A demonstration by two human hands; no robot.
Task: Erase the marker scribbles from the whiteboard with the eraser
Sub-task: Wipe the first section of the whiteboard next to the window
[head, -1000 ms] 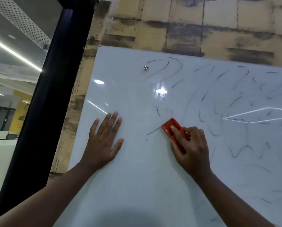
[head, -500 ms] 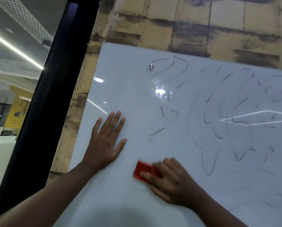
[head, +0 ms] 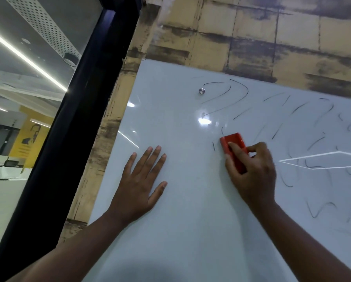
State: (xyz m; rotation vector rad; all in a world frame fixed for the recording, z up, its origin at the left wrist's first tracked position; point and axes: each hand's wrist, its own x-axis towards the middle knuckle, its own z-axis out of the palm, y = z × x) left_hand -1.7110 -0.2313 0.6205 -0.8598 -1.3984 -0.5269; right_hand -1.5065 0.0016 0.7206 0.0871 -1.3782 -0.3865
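A glossy whiteboard (head: 191, 231) fills the middle and right of the head view. Black marker scribbles (head: 237, 92) curve across its upper part and run off to the right. My right hand (head: 254, 176) grips a red eraser (head: 232, 142) and presses it flat on the board, just right of a short black stroke. My left hand (head: 140, 182) lies flat on the board to the left, fingers straight and spread, holding nothing. The board around and below my left hand carries no marks.
A round metal mounting stud (head: 201, 90) sits near the board's top left. Behind the board is a worn yellow tiled wall (head: 252, 37). A black door frame (head: 85, 98) slants along the left, with an office interior beyond.
My right hand has swept the eraser from low on the board back up and to the right, among the scribbles. The long stroke right of my left hand is gone. My left hand has stayed put.
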